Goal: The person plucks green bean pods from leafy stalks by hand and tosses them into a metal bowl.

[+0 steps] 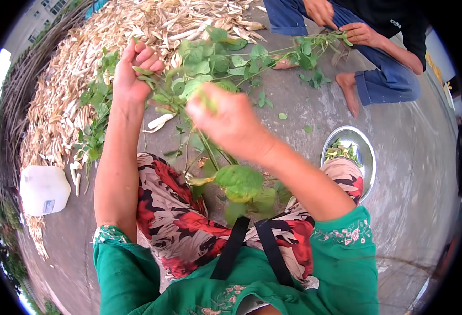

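My left hand (136, 71) is closed round part of a leafy bean plant (197, 58), with green pods showing beside its fingers. To its right, my right hand (223, 113) is closed and smeared by motion, with something green, perhaps pods, at its fingers. The plant's stems run down between my knees, where a large green and yellow leaf (239, 182) hangs. Beside my right knee a metal bowl (368, 157) on the ground holds green pods (341, 150).
A co-worker (383, 63) at the upper right holds leafy stems in both hands. Dry corn husks (63, 110) are heaped at the left and top. A white plastic jug (44, 190) stands at the left. Loose leaves lie on the concrete.
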`<state>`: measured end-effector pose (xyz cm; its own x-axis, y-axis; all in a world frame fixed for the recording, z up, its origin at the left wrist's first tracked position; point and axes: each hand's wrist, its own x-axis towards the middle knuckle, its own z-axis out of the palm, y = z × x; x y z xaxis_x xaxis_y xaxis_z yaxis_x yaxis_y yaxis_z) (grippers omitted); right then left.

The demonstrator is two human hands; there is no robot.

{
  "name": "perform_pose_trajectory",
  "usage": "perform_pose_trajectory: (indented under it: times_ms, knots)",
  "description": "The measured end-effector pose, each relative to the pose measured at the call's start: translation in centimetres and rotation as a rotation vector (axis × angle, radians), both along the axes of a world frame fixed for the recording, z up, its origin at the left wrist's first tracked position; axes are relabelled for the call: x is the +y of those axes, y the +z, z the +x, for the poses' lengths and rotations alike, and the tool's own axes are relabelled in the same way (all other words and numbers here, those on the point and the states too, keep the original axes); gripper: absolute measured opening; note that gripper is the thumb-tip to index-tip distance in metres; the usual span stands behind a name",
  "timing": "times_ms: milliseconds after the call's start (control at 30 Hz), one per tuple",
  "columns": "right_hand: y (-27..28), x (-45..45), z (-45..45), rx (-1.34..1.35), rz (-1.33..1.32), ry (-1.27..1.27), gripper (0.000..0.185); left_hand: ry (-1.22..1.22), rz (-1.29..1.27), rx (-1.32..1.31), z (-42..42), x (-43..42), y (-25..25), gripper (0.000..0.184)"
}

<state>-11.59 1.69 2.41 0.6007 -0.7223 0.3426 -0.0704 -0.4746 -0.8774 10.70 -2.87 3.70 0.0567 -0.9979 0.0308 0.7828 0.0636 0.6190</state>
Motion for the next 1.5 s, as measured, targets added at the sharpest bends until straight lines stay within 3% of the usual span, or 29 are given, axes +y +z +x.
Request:
perform_pose_trajectory:
  times_ms: [33, 133, 267, 367, 600, 700, 767, 867, 933, 1133, 1267, 1333, 1500]
  knots:
    - [-0.8, -1.1, -0.2, -0.146, 0.3, 0.017, 0.016, 0.005, 0.0, 0.004, -0.5, 0.2, 0.2, 0.029]
    - [-1.1, -3.1, -1.3, -0.477, 0.816, 0.048, 0.016, -0.113, -0.135, -0.024, -1.3, 0.8, 0.7, 0.029]
    - [-2.4, -3.2, -0.4, -0.38, 0.859, 0.016, 0.019, -0.247, -0.222, 0.031, -2.1, 1.0, 1.1, 0.031]
    - [-2.6, -2.8, 0.2, -0.316, 0.832, 0.024, 0.018, -0.278, -0.263, 0.056, -2.8, 1.3, 1.6, 0.033]
    - [-1.0, -2.4, 1.3, -0.502, 0.623, 0.089, 0.031, -0.369, -0.301, 0.067, -4.3, 1.8, 1.8, 0.034]
    - [-1.6, -2.5, 1.7, -0.433, 0.717, 0.098, 0.031, -0.441, -0.289, 0.054, -5.1, 1.4, 1.4, 0.033]
    - [-2.2, -2.5, 2.4, -0.534, 0.738, 0.116, 0.029, -0.367, -0.277, -0.007, -5.6, 1.4, 1.4, 0.032]
    - [-2.5, -2.6, 2.8, -0.565, 0.657, 0.021, 0.023, -0.348, -0.282, 0.002, -5.5, 1.1, 1.3, 0.032]
    - [-2.7, -2.7, 3.2, -0.643, 0.459, -0.15, 0.016, -0.318, -0.264, 0.003, -5.7, 1.0, 1.4, 0.032]
    - [-1.0, -2.6, 1.7, -0.637, 0.742, -0.081, 0.017, -0.319, -0.273, -0.076, -6.2, 1.0, 1.4, 0.033]
    - [-0.5, -2.6, 1.8, -0.577, 0.689, -0.013, 0.016, -0.225, -0.188, -0.114, -6.7, 1.0, 1.3, 0.031]
    - [-0.5, -2.1, 2.2, -0.483, 0.398, -0.199, 0.017, -0.171, -0.138, -0.122, -6.8, 1.0, 1.2, 0.03]
    - [-0.8, -1.3, 2.6, -0.45, 0.198, -0.211, 0.015, -0.208, 0.027, -0.074, -6.1, 0.4, 1.3, 0.025]
